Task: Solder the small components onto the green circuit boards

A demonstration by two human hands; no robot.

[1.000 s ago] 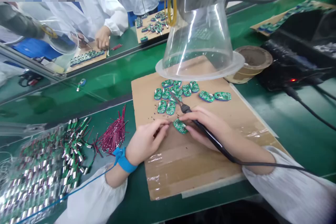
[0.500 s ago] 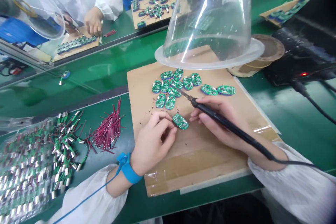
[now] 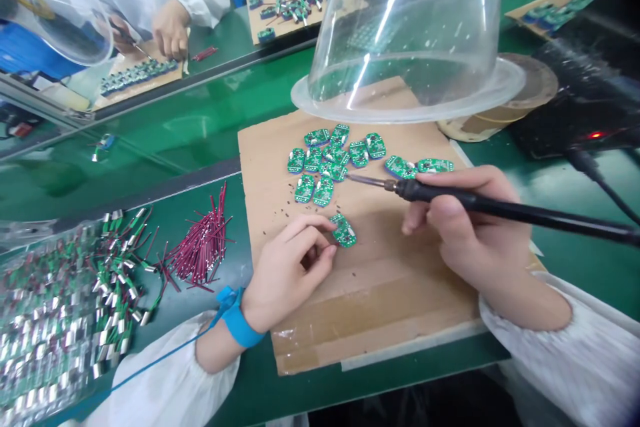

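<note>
My left hand (image 3: 286,273) rests on the cardboard sheet (image 3: 380,300), its fingertips pinching the left edge of a small green circuit board (image 3: 343,231). My right hand (image 3: 465,227) grips a black soldering iron (image 3: 500,207). The iron's bare metal tip (image 3: 365,180) points left and hangs just short of several green circuit boards (image 3: 325,163) lying close together on the cardboard. Dark specks of debris dot the cardboard around the boards. A blue strap (image 3: 241,325) circles my left wrist.
A clear plastic fume hood (image 3: 415,33) stands at the cardboard's far edge, beside a round tape roll (image 3: 500,99) and a black soldering unit (image 3: 575,107). Red-wired leads (image 3: 200,250) and a bag of metal-and-green components (image 3: 60,307) lie left. A co-worker's hand (image 3: 171,30) appears beyond the divider.
The soldering iron has swung from a diagonal to nearly level, its tip moving away from the held board. My right hand moved right, and the view has shifted slightly.
</note>
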